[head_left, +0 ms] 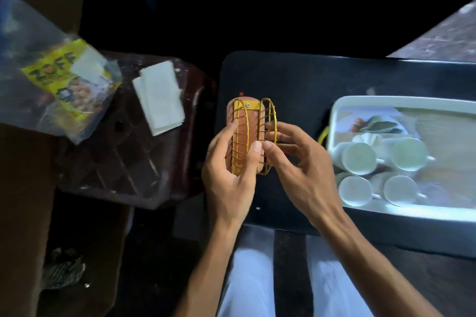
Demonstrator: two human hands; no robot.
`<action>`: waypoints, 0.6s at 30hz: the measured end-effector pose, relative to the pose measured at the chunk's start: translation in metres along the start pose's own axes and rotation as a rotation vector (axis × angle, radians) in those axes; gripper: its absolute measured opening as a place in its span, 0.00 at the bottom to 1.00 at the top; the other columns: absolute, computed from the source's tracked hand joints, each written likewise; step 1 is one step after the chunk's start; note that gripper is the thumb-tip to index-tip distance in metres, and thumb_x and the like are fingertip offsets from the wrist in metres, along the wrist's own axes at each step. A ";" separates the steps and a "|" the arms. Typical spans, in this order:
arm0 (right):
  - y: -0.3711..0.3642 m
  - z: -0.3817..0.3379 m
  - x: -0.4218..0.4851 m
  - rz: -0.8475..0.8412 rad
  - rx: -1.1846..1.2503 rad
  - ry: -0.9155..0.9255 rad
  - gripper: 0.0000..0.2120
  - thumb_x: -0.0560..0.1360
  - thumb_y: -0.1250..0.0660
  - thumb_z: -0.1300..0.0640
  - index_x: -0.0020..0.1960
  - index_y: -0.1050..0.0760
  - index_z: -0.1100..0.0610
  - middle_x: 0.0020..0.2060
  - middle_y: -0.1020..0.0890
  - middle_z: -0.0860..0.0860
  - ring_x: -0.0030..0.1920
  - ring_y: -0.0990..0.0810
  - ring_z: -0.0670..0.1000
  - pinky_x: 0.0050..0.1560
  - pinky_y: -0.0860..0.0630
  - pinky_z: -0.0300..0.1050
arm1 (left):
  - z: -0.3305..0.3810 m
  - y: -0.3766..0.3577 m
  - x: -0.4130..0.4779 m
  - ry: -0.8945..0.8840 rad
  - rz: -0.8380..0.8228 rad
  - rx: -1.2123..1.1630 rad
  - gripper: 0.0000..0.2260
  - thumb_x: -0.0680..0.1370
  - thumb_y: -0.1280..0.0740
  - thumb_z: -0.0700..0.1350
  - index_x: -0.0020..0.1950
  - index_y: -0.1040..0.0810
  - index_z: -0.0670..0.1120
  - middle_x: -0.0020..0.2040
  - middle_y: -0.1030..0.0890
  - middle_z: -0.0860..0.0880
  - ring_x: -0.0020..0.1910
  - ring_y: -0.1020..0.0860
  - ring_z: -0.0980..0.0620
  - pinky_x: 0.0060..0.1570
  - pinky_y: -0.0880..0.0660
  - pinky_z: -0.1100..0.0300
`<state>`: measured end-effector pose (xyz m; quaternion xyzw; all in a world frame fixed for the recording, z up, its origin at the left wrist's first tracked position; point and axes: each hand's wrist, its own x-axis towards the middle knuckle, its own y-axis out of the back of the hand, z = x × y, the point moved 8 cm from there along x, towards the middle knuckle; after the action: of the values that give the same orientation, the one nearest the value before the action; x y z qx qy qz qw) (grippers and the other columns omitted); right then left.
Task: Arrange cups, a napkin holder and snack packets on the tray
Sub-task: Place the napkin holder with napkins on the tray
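Holder [246,134] clamped in left hand [230,177], thumb across the wires; right hand [301,167] pinches its right wire loop, seemingly. Tray [341,107] with cups [359,158] lies right of right hand. Should land base-down, upright, beyond the cups.

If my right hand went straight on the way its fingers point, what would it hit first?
The napkin holder: the right hand points left at its gold wire side, and its fingers seem to pinch that wire, while the left hand grips the other side.
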<state>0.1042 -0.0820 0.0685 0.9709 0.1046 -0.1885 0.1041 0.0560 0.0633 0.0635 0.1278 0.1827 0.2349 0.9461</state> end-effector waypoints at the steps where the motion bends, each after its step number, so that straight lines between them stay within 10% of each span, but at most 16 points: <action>1: 0.021 0.004 -0.006 0.029 -0.011 -0.006 0.12 0.79 0.30 0.55 0.62 0.21 0.47 0.51 0.15 0.44 0.51 0.16 0.42 0.47 0.20 0.37 | 0.007 -0.018 -0.011 -0.008 -0.019 0.038 0.22 0.77 0.29 0.51 0.70 0.22 0.48 0.68 0.21 0.53 0.66 0.23 0.62 0.60 0.27 0.71; 12: 0.251 0.034 -0.066 0.319 -0.158 -0.036 0.13 0.79 0.31 0.55 0.62 0.22 0.44 0.53 0.16 0.40 0.52 0.19 0.35 0.43 0.25 0.26 | 0.074 -0.227 -0.110 0.224 -0.407 -0.347 0.14 0.83 0.39 0.54 0.60 0.16 0.53 0.58 0.13 0.53 0.61 0.16 0.52 0.57 0.20 0.60; 18: 0.332 0.069 -0.081 0.388 -0.035 -0.142 0.15 0.81 0.41 0.37 0.59 0.20 0.39 0.54 0.15 0.41 0.55 0.17 0.44 0.55 0.21 0.45 | 0.072 -0.309 -0.141 0.372 -0.544 -0.318 0.26 0.80 0.45 0.66 0.65 0.17 0.52 0.65 0.17 0.56 0.61 0.20 0.66 0.63 0.24 0.60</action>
<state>0.0872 -0.4292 0.0917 0.9551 -0.0885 -0.2312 0.1624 0.0925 -0.2817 0.0673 -0.1188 0.3400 0.0193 0.9327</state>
